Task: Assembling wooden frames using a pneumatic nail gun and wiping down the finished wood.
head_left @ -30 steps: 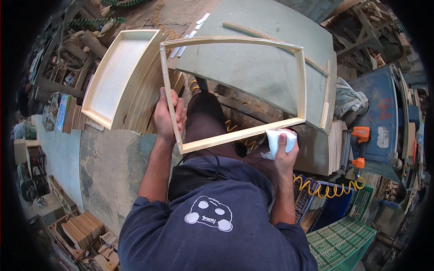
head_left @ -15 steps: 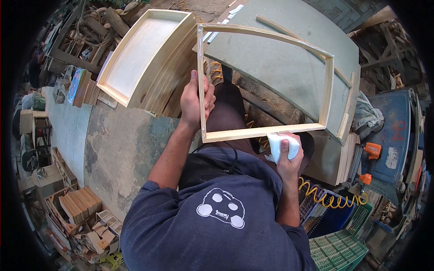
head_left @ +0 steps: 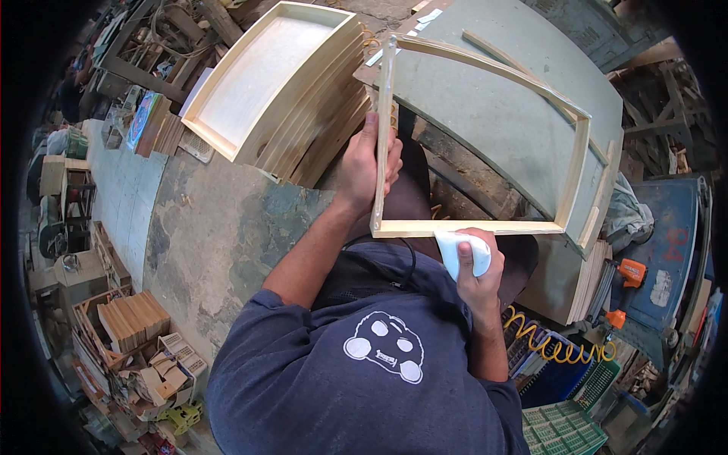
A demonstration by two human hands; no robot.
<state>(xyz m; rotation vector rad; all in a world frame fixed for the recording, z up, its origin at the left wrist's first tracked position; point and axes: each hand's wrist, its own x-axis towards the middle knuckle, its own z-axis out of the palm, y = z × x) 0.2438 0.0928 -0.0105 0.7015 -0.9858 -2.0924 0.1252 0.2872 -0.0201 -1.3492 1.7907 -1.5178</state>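
A light wooden frame [head_left: 470, 227] with an open middle is held up in front of me. My left hand [head_left: 368, 167] is closed round its left side, thumb up along the wood. My right hand [head_left: 480, 277] grips a white squeeze bottle [head_left: 456, 254], its narrower end against the near rail, left of that rail's middle. The bottle's tip is too small to make out. Along the frame's edges runs a thin shiny line.
A stack of shallow wooden trays [head_left: 265, 68] stands at the far left. Beyond the frame, a grey-green tabletop [head_left: 462, 91] carries loose wooden strips [head_left: 595, 193]. Orange-bodied nail guns [head_left: 632, 271] and a yellow coiled hose [head_left: 557, 347] are at the right, above green crates [head_left: 565, 428].
The white bottle has moved left along the near rail with my right hand. My left hand keeps its grip on the frame. The whole view has shifted slightly.
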